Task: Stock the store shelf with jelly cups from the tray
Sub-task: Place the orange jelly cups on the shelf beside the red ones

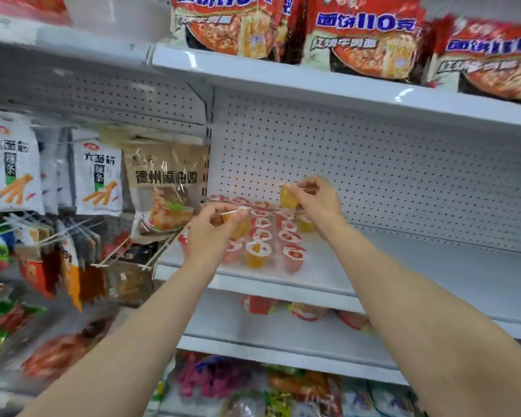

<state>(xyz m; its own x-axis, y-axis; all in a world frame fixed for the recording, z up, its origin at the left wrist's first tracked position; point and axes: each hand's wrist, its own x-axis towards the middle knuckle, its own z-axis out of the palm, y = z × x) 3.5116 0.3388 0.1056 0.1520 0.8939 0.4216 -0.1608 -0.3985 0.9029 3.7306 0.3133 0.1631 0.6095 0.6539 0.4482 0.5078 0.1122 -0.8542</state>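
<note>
The white painted-metal shelf (403, 266) looks smooth and faintly glossy, its perforated white metal back panel (373, 176) matt. The small clear plastic jelly cups (257, 252) shine; the red glossy plastic noodle packets (364, 34) glint overhead.

White metal store shelving (433, 266) fills the view, backed by a white pegboard panel (373, 164) dotted with small holes. An upper shelf (313, 82) runs across the top, carrying red instant noodle packs (364, 34) along its front edge. To the left, a second pegboard bay (97, 85) stands in greyer shade, with snack bags (11, 164) hanging from wire hooks (112, 257) and a clear brown-printed pouch (166, 188) beside the upright post (208, 164). Below, a lower shelf (253, 329) holds red packets (257, 305), and colourful blurred bags (211, 377) crowd the bottom tier. Light is bright and even, glinting off the upper shelf's front lip.
</note>
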